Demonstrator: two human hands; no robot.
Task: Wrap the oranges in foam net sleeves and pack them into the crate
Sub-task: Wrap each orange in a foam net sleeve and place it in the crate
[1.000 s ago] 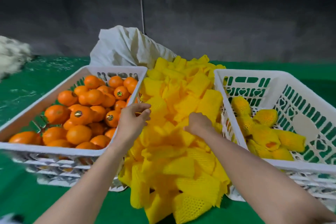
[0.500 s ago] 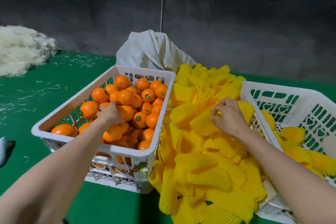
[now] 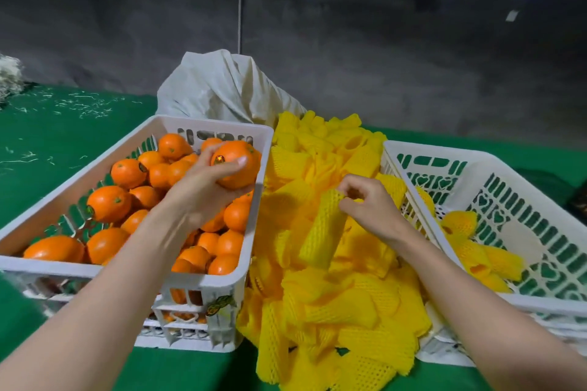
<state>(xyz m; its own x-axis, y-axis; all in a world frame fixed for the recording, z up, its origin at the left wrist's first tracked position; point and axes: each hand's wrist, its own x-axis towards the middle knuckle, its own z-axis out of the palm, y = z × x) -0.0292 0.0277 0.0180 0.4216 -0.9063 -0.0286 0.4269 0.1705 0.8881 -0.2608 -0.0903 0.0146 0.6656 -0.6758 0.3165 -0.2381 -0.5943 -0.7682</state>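
- We hold one orange (image 3: 237,167), which has a small sticker, in our left hand (image 3: 203,190) above the white crate (image 3: 203,282) of bare oranges (image 3: 109,203).
- Our right hand (image 3: 371,209) pinches a yellow foam net sleeve (image 3: 320,232) by its top over the sleeve pile (image 3: 349,317).
- The right crate (image 3: 444,152) holds a few sleeved oranges (image 3: 460,222).
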